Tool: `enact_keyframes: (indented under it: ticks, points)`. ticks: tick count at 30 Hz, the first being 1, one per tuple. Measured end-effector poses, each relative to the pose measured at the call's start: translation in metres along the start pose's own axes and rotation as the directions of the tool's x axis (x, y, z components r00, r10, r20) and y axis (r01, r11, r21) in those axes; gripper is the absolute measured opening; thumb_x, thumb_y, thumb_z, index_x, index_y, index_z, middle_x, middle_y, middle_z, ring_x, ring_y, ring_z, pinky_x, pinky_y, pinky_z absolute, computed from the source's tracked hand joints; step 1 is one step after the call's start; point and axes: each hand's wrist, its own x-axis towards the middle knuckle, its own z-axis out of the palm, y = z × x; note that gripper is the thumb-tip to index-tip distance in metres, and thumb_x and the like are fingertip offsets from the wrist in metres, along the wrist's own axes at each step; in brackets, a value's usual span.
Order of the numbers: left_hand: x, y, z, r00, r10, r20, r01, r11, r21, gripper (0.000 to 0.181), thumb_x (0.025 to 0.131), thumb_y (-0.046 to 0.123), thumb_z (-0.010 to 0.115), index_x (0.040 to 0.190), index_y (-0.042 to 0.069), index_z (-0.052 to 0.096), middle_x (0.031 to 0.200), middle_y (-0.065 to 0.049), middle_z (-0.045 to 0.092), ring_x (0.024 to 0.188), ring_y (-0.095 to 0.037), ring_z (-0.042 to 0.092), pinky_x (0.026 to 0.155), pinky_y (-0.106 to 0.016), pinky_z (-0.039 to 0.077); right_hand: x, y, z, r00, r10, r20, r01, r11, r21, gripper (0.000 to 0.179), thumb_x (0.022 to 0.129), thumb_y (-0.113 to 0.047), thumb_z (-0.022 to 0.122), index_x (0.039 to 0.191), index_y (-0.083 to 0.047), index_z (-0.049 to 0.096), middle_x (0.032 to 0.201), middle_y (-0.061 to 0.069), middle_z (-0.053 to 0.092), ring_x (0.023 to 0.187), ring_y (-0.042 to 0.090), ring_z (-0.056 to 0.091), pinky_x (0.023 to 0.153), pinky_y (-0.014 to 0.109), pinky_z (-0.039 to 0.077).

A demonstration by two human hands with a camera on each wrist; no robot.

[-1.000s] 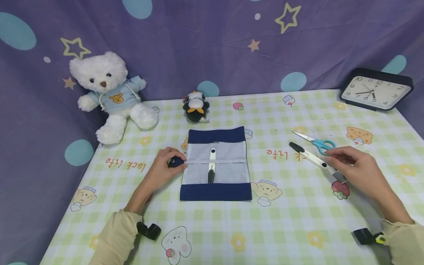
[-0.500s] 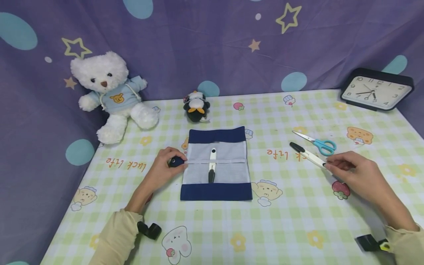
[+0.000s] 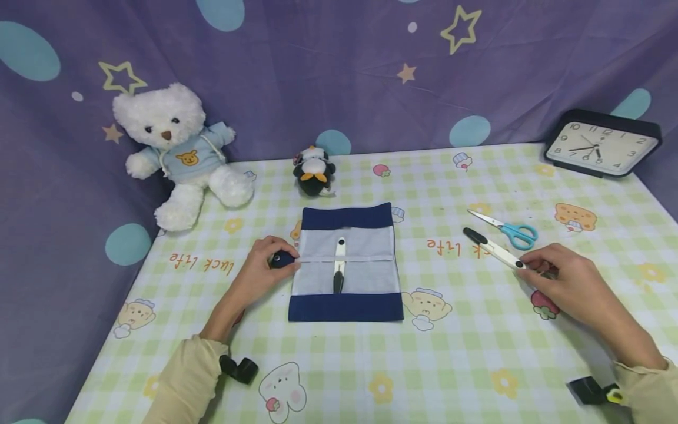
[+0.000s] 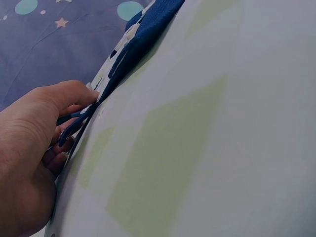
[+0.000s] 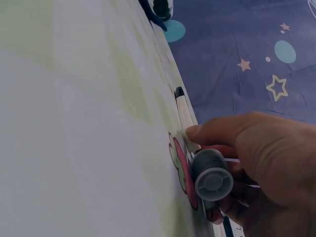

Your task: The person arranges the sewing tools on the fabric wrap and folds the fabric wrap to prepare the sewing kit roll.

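A navy and pale grey cloth pouch (image 3: 318, 244) lies spread out, holding a slim white tool with a black end (image 3: 339, 265) under its middle strap. My left hand (image 3: 266, 265) pinches the pouch's left edge beside a navy snap tab (image 3: 282, 258). On the right, my right hand (image 3: 569, 280) has thumb and index finger around the dotted end of a second white pen-shaped tool with a black end (image 3: 497, 250). This tool lies slanted on the cloth. In the right wrist view, a grey spool (image 5: 213, 170) sits just below the fingers; part of it is hidden.
Small scissors (image 3: 514, 231) with turquoise handles lie just beyond the right tool. A white teddy bear (image 3: 185, 156), a penguin toy (image 3: 313, 171) and a black-framed clock (image 3: 602, 143) stand along the back. A checked cloth (image 3: 434, 371) covers the table.
My right hand has moved slightly down, away from the scissors' handles, and its thumb and index finger now meet at the white tool's dotted end. The left hand and pouch look unchanged.
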Motion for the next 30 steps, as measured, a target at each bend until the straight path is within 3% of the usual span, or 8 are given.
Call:
enact_keyframes:
  ticks: [9, 22, 30]
  points:
    - [-0.0009, -0.0005, -0.0002, 1.0, -0.004, 0.004, 0.004, 1.0, -0.003, 0.013, 0.091, 0.008, 0.081, 0.101, 0.013, 0.074, 0.116, -0.008, 0.062, 0.116, -0.033, 0.047, 0.097, -0.053, 0.037, -0.0002, 0.0004, 0.0016, 1.0, 0.013, 0.001, -0.013, 1.0, -0.022, 0.021, 0.082, -0.005, 0.086, 0.099, -0.004, 0.075, 0.091, 0.003, 0.067, 0.075, -0.002, 0.05, 0.066, 0.015, 0.038]
    - [-0.001, -0.0002, -0.0007, 1.0, -0.006, 0.005, 0.006, 1.0, -0.003, 0.012, 0.091, 0.01, 0.081, 0.101, 0.013, 0.074, 0.117, -0.008, 0.062, 0.117, -0.034, 0.047, 0.099, -0.055, 0.036, 0.0032, -0.0012, 0.0, 0.999, 0.044, -0.032, -0.042, 0.998, 0.053, 0.021, 0.084, 0.001, 0.083, 0.103, 0.0, 0.073, 0.086, 0.009, 0.071, 0.072, -0.005, 0.051, 0.062, 0.013, 0.038]
    - [-0.0008, 0.0014, -0.0014, 1.0, -0.005, 0.004, 0.005, 1.0, -0.002, 0.013, 0.091, 0.009, 0.081, 0.101, 0.012, 0.074, 0.116, -0.009, 0.062, 0.116, -0.034, 0.048, 0.098, -0.054, 0.036, 0.0058, -0.0052, -0.0027, 0.995, 0.092, -0.041, -0.087, 0.991, 0.103, 0.015, 0.093, -0.007, 0.078, 0.107, -0.004, 0.074, 0.09, 0.011, 0.073, 0.075, -0.007, 0.052, 0.061, 0.015, 0.039]
